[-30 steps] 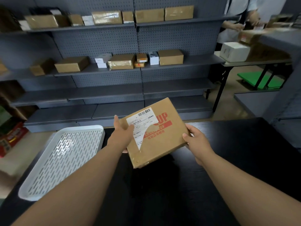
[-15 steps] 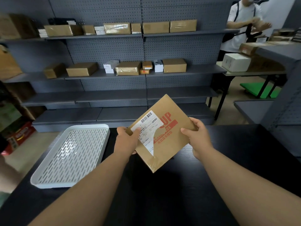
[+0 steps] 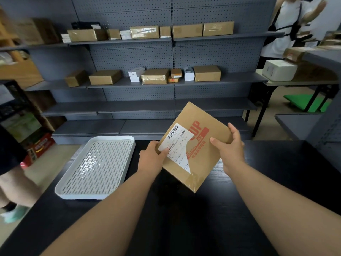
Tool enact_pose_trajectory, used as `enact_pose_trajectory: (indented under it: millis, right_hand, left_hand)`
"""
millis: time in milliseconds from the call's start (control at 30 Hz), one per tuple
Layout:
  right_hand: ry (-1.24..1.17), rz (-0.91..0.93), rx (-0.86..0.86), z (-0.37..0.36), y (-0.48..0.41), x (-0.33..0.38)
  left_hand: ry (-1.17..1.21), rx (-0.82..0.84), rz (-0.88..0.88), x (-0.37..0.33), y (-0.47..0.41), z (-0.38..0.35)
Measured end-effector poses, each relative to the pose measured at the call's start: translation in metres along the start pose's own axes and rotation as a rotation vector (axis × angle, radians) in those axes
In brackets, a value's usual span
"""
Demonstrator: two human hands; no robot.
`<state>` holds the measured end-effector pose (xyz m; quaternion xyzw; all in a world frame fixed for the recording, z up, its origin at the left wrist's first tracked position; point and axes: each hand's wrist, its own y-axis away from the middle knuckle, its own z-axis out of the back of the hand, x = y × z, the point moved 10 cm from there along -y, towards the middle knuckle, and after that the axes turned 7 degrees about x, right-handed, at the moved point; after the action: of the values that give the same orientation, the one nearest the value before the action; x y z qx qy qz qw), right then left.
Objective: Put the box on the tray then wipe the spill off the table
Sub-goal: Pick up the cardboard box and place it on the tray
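Both forearms reach forward over the dark tabletop (image 3: 276, 182); the left hand (image 3: 153, 157) grips the left edge of the box (image 3: 201, 163), thumb pressed on its white shipping label (image 3: 178, 145); the right hand (image 3: 229, 148) clasps the right edge, thumb on the printed face, fingers curled behind; the flat cardboard box is held above the tabletop, tilted with one corner down, just right of the white slotted tray (image 3: 118, 195), which lies near the tabletop's left edge.
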<state>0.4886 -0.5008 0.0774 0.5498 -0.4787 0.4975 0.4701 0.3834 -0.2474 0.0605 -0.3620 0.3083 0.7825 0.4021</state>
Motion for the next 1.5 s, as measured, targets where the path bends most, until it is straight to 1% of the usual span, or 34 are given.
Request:
enact_pose_trajectory:
  millis: [133,300,433,500,633,733,900,1033,1100,1333,1500]
  right_hand:
    - [-0.058,-0.024,0.046,-0.007,0.008,-0.006]
    - [-0.143,-0.094,0.049,-0.015,0.015,-0.014]
    - [-0.072,-0.099,0.102,-0.024,0.021,-0.012]
    - [-0.073,-0.107,0.115,-0.029,0.024,-0.013]
    - [0.012,-0.122,0.158,-0.041,0.025,-0.017]
    - [0.057,-0.140,0.183,-0.055,0.025,-0.022]
    - [0.080,-0.162,0.233,-0.090,0.028,-0.033]
    - [0.100,-0.158,0.268,-0.126,0.030,-0.035]
    - [0.104,-0.156,0.284,-0.147,0.031,-0.035]
    - [0.117,-0.187,0.264,-0.224,0.037,-0.042]
    - [0.124,-0.207,0.291,-0.285,0.035,-0.052]
  left_hand:
    - [0.029,0.017,-0.004,0.003,0.008,-0.003]
    - [0.035,0.001,-0.002,0.008,0.015,-0.001]
    - [-0.076,0.015,0.017,0.009,0.019,0.004]
    - [-0.156,0.028,0.020,0.007,0.022,0.005]
    - [-0.209,0.028,0.066,0.015,0.024,0.011]
    - [-0.113,0.004,0.106,0.029,0.022,0.021]
    - [-0.024,-0.084,0.085,0.036,0.014,0.054]
    - [0.090,-0.117,0.095,0.052,0.004,0.085]
    - [0.095,-0.130,0.093,0.061,-0.002,0.104]
    - [0.142,-0.122,0.074,0.090,-0.036,0.171]
    - [0.204,-0.099,0.087,0.124,-0.062,0.216]
